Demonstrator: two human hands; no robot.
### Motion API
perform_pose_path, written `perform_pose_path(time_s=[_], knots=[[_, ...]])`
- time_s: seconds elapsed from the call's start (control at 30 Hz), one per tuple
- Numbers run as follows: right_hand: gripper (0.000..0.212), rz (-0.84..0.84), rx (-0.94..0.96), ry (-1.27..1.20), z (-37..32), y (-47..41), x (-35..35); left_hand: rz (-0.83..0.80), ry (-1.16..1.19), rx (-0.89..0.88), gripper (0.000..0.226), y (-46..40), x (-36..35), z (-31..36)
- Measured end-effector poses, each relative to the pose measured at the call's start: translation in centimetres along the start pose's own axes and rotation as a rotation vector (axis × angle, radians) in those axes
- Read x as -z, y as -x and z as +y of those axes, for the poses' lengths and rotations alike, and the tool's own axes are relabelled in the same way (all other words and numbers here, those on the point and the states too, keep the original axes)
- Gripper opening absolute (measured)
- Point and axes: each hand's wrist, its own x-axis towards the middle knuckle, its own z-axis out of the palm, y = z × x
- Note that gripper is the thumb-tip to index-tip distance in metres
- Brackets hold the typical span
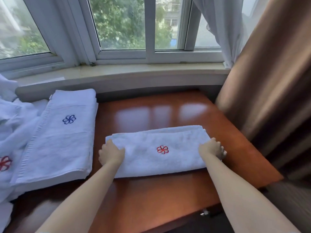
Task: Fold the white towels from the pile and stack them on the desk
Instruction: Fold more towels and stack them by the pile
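Towel (159,150) with the red emblem lies folded on the tabletop (168,195); your left hand (111,153) and right hand (212,147) grip its ends. Left of it sits the blue-emblem stack (62,135), beyond that the loose pile (15,125).

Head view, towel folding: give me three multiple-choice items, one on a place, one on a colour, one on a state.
1. Where does the folded stack lie relative to the towel being handled?
A. to its left
B. to its right
C. on it

2. What colour is the emblem on the handled towel?
A. blue
B. red
C. green

3. What are the hands doing?
A. hanging idle
B. gripping the curtain
C. holding the towel's two ends

Answers: 1 A, the stack is at the desk's left edge. 2 B, red flower stitching. 3 C, left hand and right hand grip opposite ends.
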Motion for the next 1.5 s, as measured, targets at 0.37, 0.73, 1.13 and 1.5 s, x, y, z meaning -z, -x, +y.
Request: perform_pose_path(time_s=[0.37, 0.73, 1.13, 1.5], knots=[[0.028, 0.210, 0.121, -0.206, -0.6, 0.4, 0.3, -0.025, 0.400, -0.089, 0.014, -1.7, 1.1, -1.4], [0.031, -0.019, 0.122, -0.095, -1.2, -1.1, -0.8, 0.017, 0.404, 0.011, 0.031, -3.3, -0.2, -3.0], [0.029, 0.185, 0.198, -0.306, 4.5, 2.0, -2.4, 0.230, 0.104, -0.071, 0.037, 2.8, -0.8, -5.1], [0.042, 0.104, -0.221, -0.214, 4.2, 2.3, -0.5, 0.031, 0.119, 0.179, 0.049, 3.2, 0.3, -4.4]])
